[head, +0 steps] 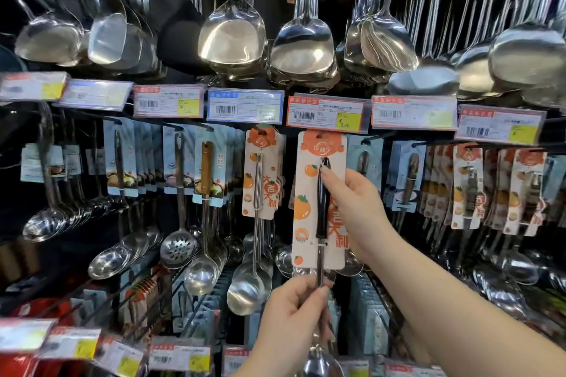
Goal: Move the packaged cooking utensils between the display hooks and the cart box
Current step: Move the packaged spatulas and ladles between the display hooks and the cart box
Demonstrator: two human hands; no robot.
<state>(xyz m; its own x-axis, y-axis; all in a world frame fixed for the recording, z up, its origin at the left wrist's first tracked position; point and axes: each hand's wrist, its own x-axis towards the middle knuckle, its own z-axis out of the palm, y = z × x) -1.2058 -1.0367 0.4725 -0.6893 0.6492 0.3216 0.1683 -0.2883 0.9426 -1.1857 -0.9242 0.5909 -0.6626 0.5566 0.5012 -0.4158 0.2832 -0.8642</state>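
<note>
A packaged ladle (321, 202) with a black handle on a white card printed with oranges hangs at the middle display hook (320, 134). My right hand (355, 208) grips the card's right side at the handle's top. My left hand (294, 309) pinches the steel shaft below the card. The ladle's bowl (321, 364) shows at the bottom edge. The cart box is out of sight.
Price tags (326, 113) run along the rail above the hooks. More packaged spoons and skimmers (260, 174) hang left and right. Large steel spatulas (232, 30) hang overhead. A lower rail of tags (180, 356) sits near the bottom.
</note>
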